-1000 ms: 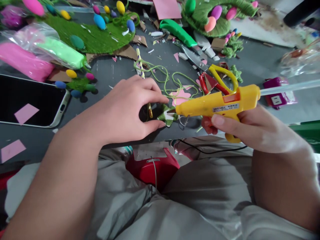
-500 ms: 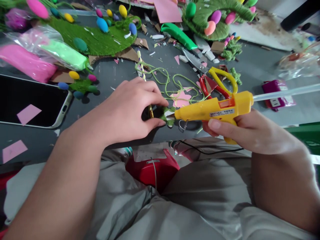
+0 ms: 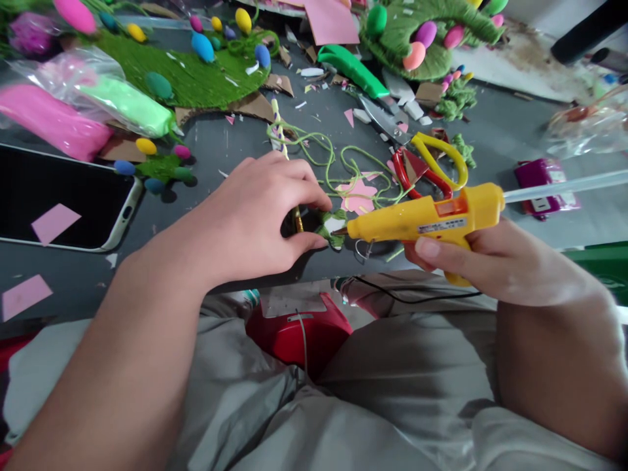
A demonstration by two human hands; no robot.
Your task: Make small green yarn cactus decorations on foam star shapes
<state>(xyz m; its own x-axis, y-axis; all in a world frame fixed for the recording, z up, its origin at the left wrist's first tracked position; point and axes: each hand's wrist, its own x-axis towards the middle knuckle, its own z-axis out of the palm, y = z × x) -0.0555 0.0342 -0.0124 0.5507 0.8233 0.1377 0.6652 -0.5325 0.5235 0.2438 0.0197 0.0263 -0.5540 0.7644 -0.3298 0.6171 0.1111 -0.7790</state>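
Between its thumb and fingertips, my left hand (image 3: 265,212) grips a small green star-like piece (image 3: 336,229) with a white centre, close to the table's front edge. My right hand (image 3: 471,261) is wrapped round the handle of a yellow glue gun (image 3: 417,219), which has a clear glue stick in its back. The gun's dark nozzle tip is at the right part of the white centre; whether they touch is unclear. Behind the nozzle lie a pink paper flower (image 3: 358,195) and loose green yarn (image 3: 314,139). A gold-coloured item (image 3: 298,220) shows beneath my left hand.
Scissors (image 3: 429,163) and a green-handled cutter (image 3: 353,70) lie behind the gun. A phone (image 3: 63,196) and bagged clay (image 3: 53,121) are on the left. Green decorated shapes (image 3: 196,75) and scraps lie farther back. A purple box (image 3: 544,186) sits at the right; a black cord hangs below the edge.
The glue gun and my right hand have shifted slightly right, so the nozzle tip covers less of the white centre. My left hand keeps its grip.
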